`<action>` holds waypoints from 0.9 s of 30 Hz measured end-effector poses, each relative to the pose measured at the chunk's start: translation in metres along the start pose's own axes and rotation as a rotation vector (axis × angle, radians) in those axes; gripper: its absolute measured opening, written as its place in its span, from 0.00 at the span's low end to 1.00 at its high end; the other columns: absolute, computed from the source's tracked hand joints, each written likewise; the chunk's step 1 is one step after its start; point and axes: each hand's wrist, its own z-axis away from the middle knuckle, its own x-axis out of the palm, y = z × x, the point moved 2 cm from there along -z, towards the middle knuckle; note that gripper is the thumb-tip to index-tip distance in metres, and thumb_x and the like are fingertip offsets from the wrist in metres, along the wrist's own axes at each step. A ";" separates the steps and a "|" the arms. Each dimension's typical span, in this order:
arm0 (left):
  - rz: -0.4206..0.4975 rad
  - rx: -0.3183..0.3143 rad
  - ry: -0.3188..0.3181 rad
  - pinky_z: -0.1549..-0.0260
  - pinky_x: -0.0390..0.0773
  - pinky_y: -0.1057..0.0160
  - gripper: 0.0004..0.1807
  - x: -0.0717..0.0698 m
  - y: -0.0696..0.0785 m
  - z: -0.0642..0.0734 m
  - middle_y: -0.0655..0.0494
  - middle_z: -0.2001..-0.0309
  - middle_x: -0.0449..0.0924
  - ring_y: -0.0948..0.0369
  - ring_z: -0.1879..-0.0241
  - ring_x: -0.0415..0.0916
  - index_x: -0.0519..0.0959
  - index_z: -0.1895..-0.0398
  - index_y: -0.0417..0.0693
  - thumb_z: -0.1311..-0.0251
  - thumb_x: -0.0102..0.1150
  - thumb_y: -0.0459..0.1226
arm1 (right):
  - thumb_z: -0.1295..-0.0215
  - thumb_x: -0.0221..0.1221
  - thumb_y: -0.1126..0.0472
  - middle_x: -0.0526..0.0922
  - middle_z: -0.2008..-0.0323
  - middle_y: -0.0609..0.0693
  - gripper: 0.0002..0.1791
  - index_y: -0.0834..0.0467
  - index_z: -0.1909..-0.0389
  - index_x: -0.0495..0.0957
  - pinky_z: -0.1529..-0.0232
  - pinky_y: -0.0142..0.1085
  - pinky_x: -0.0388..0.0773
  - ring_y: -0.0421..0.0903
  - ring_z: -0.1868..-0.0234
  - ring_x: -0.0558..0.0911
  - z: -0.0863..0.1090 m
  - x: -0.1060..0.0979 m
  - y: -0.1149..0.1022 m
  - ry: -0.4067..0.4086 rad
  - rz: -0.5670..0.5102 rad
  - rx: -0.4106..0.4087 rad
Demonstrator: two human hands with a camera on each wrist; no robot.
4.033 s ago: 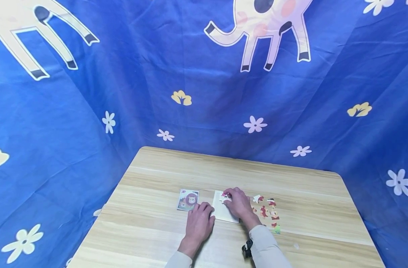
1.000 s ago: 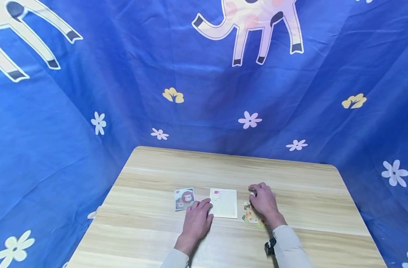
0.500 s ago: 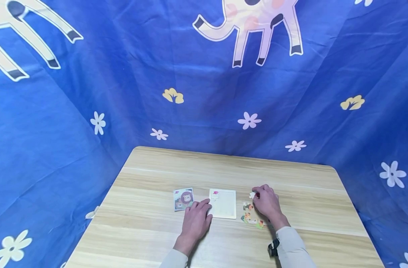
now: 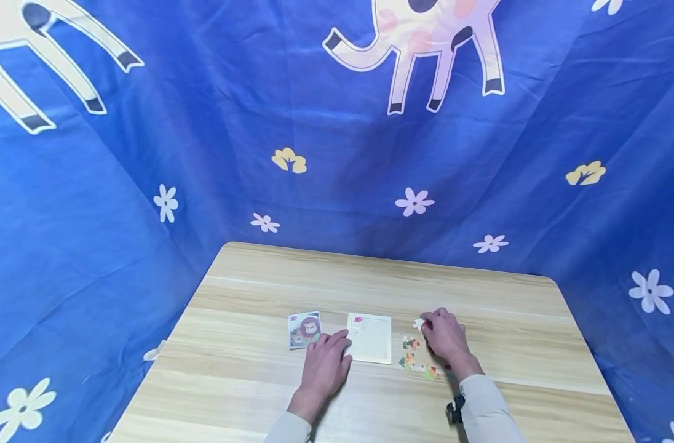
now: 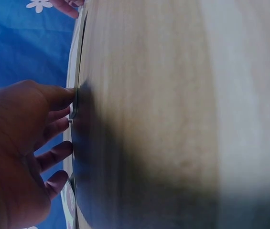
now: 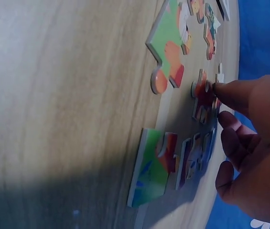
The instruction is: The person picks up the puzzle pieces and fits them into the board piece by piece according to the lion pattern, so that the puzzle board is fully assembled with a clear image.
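Note:
My left hand (image 4: 325,366) rests on the left edge of a white puzzle tray (image 4: 376,344), its thumb right at the rim in the left wrist view. Inside the tray's upper left corner lies a white puzzle piece with a pink mark (image 4: 357,322). Over on the right, my right hand (image 4: 446,335) pinches a white and red puzzle piece (image 4: 418,323) between thumb and forefinger, low over the table; the forefinger is mostly hidden in the right wrist view. Around it lie several loose pieces, among them a green-and-orange one (image 6: 166,47) and a green corner piece (image 6: 149,167).
A picture card with a lion (image 4: 304,330) lies left of the tray, beside my left fingers. More puzzle pieces (image 4: 410,362) spread between the tray and my right forearm. The wooden table (image 4: 259,381) ends at a blue patterned cloth (image 4: 337,203) behind and on both sides.
My right hand has left the tray and moved right to the loose pieces, shifting slightly further right in the last second. A pink-marked piece stays in the tray. The left hand keeps its place.

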 end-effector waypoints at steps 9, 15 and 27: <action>-0.005 -0.010 -0.007 0.59 0.67 0.58 0.15 0.002 0.000 0.000 0.62 0.43 0.80 0.57 0.51 0.75 0.83 0.55 0.55 0.48 0.65 0.43 | 0.38 0.63 0.55 0.74 0.52 0.52 0.15 0.49 0.50 0.78 0.57 0.48 0.64 0.51 0.52 0.74 0.001 -0.002 0.002 0.029 -0.057 -0.006; 0.001 -0.011 -0.004 0.59 0.67 0.58 0.16 0.003 0.000 0.000 0.62 0.43 0.80 0.57 0.51 0.75 0.83 0.55 0.55 0.48 0.65 0.43 | 0.40 0.64 0.54 0.78 0.55 0.50 0.16 0.48 0.50 0.78 0.57 0.49 0.66 0.52 0.52 0.77 0.002 -0.002 0.003 0.059 -0.039 -0.028; 0.006 -0.006 0.018 0.60 0.66 0.58 0.16 0.005 -0.001 0.002 0.62 0.43 0.80 0.56 0.51 0.75 0.83 0.55 0.55 0.48 0.66 0.43 | 0.42 0.67 0.55 0.81 0.58 0.51 0.18 0.51 0.50 0.81 0.55 0.53 0.70 0.52 0.55 0.81 0.003 -0.003 0.006 0.076 -0.054 -0.036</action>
